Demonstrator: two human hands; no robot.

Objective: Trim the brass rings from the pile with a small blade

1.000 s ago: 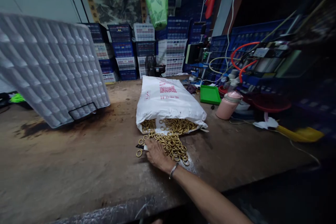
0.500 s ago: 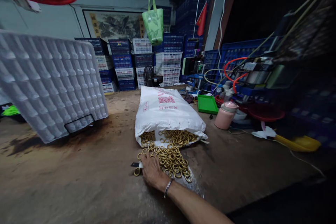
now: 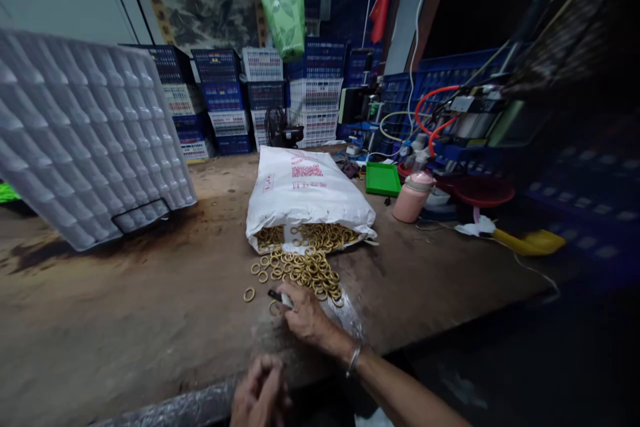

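Note:
A white printed sack (image 3: 306, 192) lies on the worn workbench (image 3: 150, 320) with its mouth toward me. Several brass rings (image 3: 300, 268) spill out of it in a loose heap, and one ring (image 3: 249, 294) lies apart to the left. My right hand (image 3: 306, 317), a bangle on its wrist, rests just in front of the heap. Its fingers pinch a small dark-tipped tool (image 3: 278, 296). My left hand (image 3: 260, 395) hovers at the bench's near edge with fingers curled together; whatever they hold is hidden.
A big white moulded tray (image 3: 85, 140) leans over the bench at left. At right stand a green tray (image 3: 381, 179), a pink flask (image 3: 412, 196), a red bowl (image 3: 483, 190), a yellow scoop (image 3: 530, 241) and a machine with hoses. Stacked crates (image 3: 280, 97) line the back.
My right hand has pulled back from the ring heap toward the near edge, tool still in its fingers. My left hand has come into view at the bottom. The rings lie more spread out.

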